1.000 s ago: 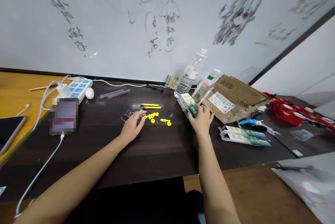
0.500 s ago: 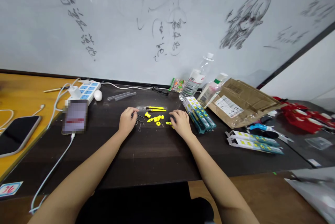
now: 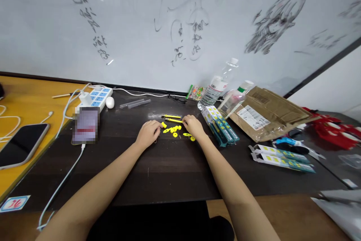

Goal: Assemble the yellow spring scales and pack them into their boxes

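Several small yellow plastic parts [image 3: 175, 130] lie scattered on the dark table [image 3: 169, 173]. Two yellow-handled rods [image 3: 172, 118] lie just behind them. My left hand [image 3: 148, 133] rests at the left of the parts with its fingers curled down over thin wire pieces that it mostly hides. My right hand [image 3: 192, 125] sits at the right of the parts, its fingertips pinched at the end of a yellow rod. A stack of teal and yellow packs [image 3: 221, 125] lies just right of my right hand.
A phone [image 3: 86, 125] on a cable and a power strip [image 3: 96, 97] sit at the left, another phone [image 3: 21, 144] on the yellow table. Two bottles [image 3: 217, 87], a cardboard box [image 3: 266, 113], further packs [image 3: 282, 156] and red objects [image 3: 335, 128] fill the right.
My right hand left the teal packs and came left to the yellow rods. My left hand shifted slightly right, over the wire pieces. The view has drifted to the left.
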